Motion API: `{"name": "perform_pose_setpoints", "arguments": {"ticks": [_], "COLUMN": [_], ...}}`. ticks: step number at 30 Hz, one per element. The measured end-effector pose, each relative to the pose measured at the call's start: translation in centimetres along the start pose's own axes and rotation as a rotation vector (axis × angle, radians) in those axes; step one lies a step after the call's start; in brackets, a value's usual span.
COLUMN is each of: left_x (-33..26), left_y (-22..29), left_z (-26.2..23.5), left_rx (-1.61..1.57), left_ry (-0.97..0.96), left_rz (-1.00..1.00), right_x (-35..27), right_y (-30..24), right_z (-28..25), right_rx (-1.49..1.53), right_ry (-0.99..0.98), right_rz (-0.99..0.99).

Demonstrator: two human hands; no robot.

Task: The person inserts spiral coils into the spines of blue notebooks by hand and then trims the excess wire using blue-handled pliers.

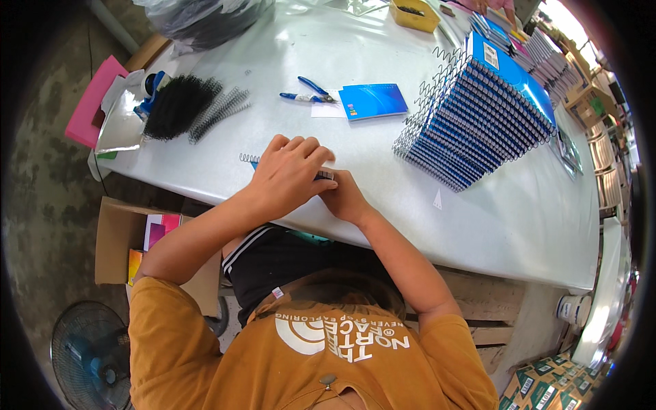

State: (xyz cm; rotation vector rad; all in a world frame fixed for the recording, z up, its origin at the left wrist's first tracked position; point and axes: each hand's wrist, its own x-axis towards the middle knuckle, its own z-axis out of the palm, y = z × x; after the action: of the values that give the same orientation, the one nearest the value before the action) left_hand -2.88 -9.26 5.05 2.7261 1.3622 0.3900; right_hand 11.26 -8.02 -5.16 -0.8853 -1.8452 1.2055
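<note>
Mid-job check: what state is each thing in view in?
Left hand: curled over the notebook, grip partly hidden
Right hand: at the notebook's end, grip unclear
Notebook: mostly hidden, coil protruding
Pliers: lying down, handles spread
Booklet: flat, closed
Stack: piled, coils along the edges
Loose coils: heaped
Tub: open, dark contents
Carton: open, colourful items inside
Fan: spinning or stopped, unclear

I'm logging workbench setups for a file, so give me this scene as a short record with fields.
Left hand: over a mostly hidden blue coiled item
Right hand: at that item's right end
Pliers: blue-handled, just left of a blue booklet
Loose coils: dark heap, left side of the table
Notebook stack: blue covers, coils along the edges, right side
</note>
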Motion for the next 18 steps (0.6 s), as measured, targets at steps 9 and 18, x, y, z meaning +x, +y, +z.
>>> {"name": "perform_pose_setpoints", "arguments": {"ticks": [9, 18], "left_x": [-0.7, 0.6], "left_y": [-0.1, 0.9], "left_z": [0.4, -2.2], "left_rx": [-0.081, -0.021], "left_ry": [0.12, 0.057], "left_rz": [0.03, 0.068], "right_x": [0.0, -0.5], "right_y": [0.6, -0.6], "right_z": [0.6, -0.6], "right_rx": [-0.013, 0.067], "right_ry": [0.03, 0.019], "right_rz": [-0.062, -0.241]}}
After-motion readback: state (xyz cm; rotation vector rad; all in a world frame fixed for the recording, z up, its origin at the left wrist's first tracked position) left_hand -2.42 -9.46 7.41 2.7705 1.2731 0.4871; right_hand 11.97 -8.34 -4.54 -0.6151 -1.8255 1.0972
